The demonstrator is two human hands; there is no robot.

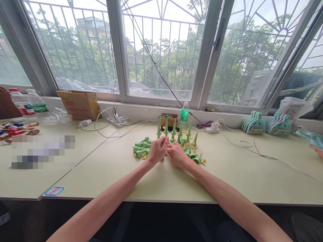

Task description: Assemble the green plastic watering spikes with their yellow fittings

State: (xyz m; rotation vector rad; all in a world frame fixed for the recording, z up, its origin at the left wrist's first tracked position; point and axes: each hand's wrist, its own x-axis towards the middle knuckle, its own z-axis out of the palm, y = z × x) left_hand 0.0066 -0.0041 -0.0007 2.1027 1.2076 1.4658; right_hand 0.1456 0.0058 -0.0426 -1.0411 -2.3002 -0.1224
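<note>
Closely, left hand (157,150) adjoins right hand (177,155) near cones (192,154).

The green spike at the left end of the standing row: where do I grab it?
I'd pinch the spike by its wider lower part, from the left. It stands upright, its top narrows to a thin tip, the other spikes stand to its right, and the left hand is in front.
</note>
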